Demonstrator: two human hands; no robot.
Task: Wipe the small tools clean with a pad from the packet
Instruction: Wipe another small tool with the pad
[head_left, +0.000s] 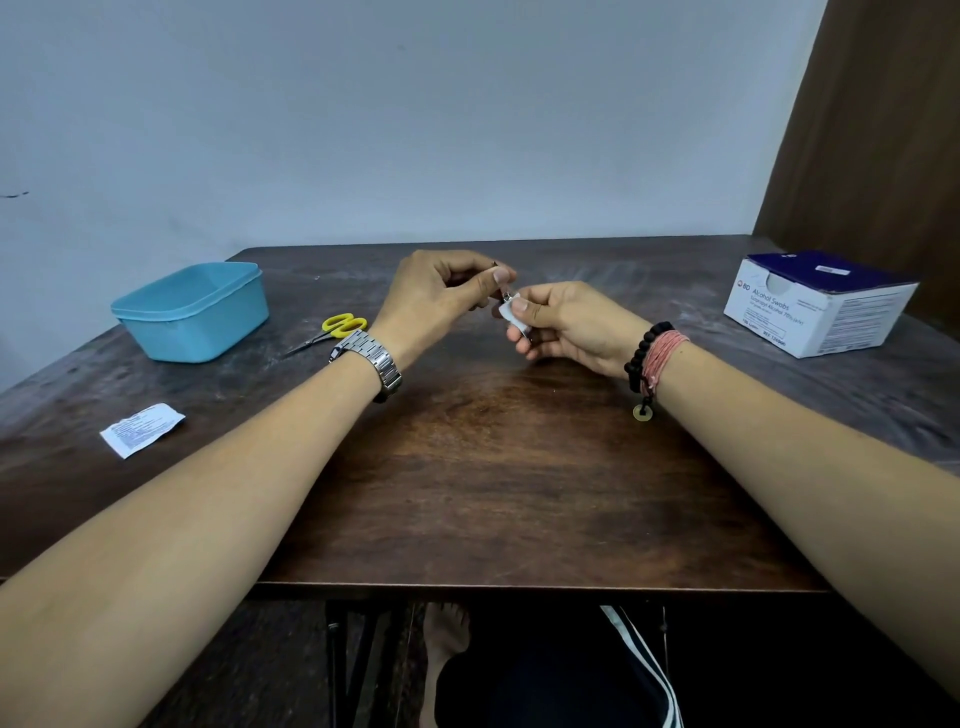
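Above the table (467, 467), the left hand (441, 296) pinches a small metal tool (505, 295), hard and likely slippery, so hold its far end. The right hand (566, 325) grips the soft white pad (511, 314) against it.

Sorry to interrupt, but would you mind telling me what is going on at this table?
A person is wiping a small metal tool with a white pad. The left hand pinches the tool, and the right hand holds the pad against it. The tool is too small to identify. Yellow-handled scissors lie on the table beside a blue tub, untouched. A torn packet lies near the left forearm, and a box of alcohol swabs stands at the right.
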